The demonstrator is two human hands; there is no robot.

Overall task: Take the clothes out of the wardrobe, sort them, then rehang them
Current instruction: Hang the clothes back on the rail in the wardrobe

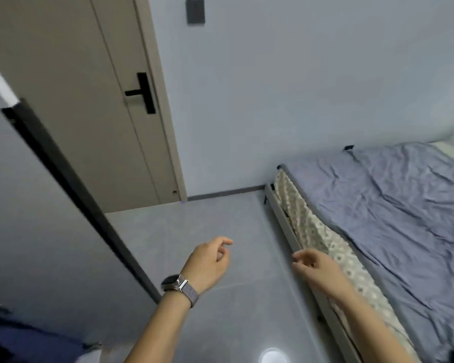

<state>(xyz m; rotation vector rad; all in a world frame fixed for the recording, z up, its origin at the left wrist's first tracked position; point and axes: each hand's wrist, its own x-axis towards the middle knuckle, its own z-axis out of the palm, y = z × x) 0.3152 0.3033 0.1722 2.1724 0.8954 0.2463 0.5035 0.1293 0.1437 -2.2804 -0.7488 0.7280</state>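
My left hand [210, 260], with a watch on its wrist, hovers over the grey floor with its fingers loosely curled and nothing in it. My right hand [313, 265] is level with it, beside the bed's edge, fingers also loosely curled and empty. A grey wardrobe door [37, 218] with a black edge stands open at the left. Dark blue clothing [24, 341] shows in the bottom left corner, partly cut off. The wardrobe's inside is out of view.
A bed [404, 218] with a blue-grey sheet fills the right side; a patterned cover hangs along its near edge [315, 231]. A beige room door [89, 113] with a black handle is shut at the back left. Grey tiled floor [220, 323] lies between them.
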